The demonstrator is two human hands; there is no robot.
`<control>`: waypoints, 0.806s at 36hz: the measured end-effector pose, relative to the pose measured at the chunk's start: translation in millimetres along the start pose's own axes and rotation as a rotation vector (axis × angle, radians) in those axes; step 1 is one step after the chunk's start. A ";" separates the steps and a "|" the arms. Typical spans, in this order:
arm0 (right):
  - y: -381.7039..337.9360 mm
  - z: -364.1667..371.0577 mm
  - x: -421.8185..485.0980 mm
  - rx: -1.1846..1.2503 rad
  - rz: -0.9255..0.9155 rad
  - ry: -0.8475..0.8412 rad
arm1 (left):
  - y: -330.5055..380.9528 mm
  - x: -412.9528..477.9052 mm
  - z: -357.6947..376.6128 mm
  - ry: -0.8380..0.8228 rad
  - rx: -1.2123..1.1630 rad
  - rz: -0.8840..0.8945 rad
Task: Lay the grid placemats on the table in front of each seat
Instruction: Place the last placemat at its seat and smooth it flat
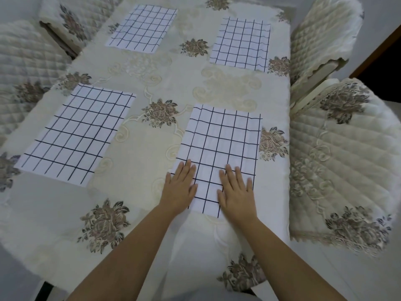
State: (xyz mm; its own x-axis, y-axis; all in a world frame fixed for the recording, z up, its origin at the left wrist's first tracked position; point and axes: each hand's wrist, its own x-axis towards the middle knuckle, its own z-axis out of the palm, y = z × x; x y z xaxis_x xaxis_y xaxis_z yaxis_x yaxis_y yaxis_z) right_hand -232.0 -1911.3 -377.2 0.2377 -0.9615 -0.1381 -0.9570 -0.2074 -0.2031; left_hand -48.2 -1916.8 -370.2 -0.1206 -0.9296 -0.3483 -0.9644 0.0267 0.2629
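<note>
**A:** What is at the far left of the frame?

**B:** Two chairs in quilted cream covers. The left chair (pixel 23 61) is at the left edge and the upper-left chair (pixel 65 18) is in the top left corner. Both stand close against the table (pixel 280 101), which is covered by a cream tablecloth (pixel 138 166) with embroidered flowers.

**A:** And the placemats?

**B:** There are four, white with a dark grid, all lying flat on the cloth and well apart from one another. The lower-left placemat (pixel 76 135) is in the left middle of the frame, near the table's left edge. The upper-left placemat (pixel 142 29) lies at the top, left of centre.

**A:** Where are the hands?

**B:** Both are low in the centre, on the near end of the lower-right placemat (pixel 221 144). The left hand (pixel 180 187) lies palm down with straight fingers, across that mat's left edge. Its fingertips and thumb are on the grid, and the outer side of the palm is over the cloth. It grips nothing. The right hand (pixel 237 192) is just beside it, also flat, with its fingers straight and a little spread. It lies on the mat near the bottom right corner, and the wrist covers the near edge. It holds nothing either and only rests on the fabric. The two hands do not touch.

**A:** And further right?

**B:** The upper-right placemat (pixel 240 44) lies at the top, right of centre, near the table's right edge. Past that edge stand the upper-right chair (pixel 321 35) and the lower-right chair (pixel 338 161), in the same quilted covers. The lower one has flower embroidery.
</note>
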 end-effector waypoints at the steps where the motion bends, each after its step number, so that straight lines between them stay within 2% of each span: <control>1: 2.7 -1.6 -0.8 -0.003 0.009 0.002 | -1.4 -1.7 -1.7 0.006 -0.024 0.008; 4: 7.5 -7.9 -2.2 0.013 0.043 -0.017 | -5.7 -7.2 -6.0 0.028 -0.095 0.016; 9: -10.5 -19.8 10.3 0.021 0.138 0.086 | -22.9 -7.8 -20.9 0.127 -0.297 0.036; 16: -87.4 -27.2 34.2 0.348 0.221 0.279 | -74.9 -14.8 -60.3 0.162 -0.377 -0.010; 22: -163.6 -25.3 42.1 0.414 0.256 0.165 | -128.5 -26.0 -87.4 0.213 -0.399 -0.006; 29: -231.6 -22.0 50.7 0.447 0.307 0.147 | -192.0 -35.5 -110.8 0.191 -0.356 0.036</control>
State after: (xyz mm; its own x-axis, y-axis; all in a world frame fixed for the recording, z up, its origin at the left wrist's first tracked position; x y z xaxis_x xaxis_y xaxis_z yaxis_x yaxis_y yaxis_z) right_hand -1.9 -1916.0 -315.8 -0.0975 -0.9873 -0.1253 -0.8070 0.1521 -0.5706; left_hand 167.3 -1929.6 -308.6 -0.0749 -0.9828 -0.1688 -0.8145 -0.0374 0.5789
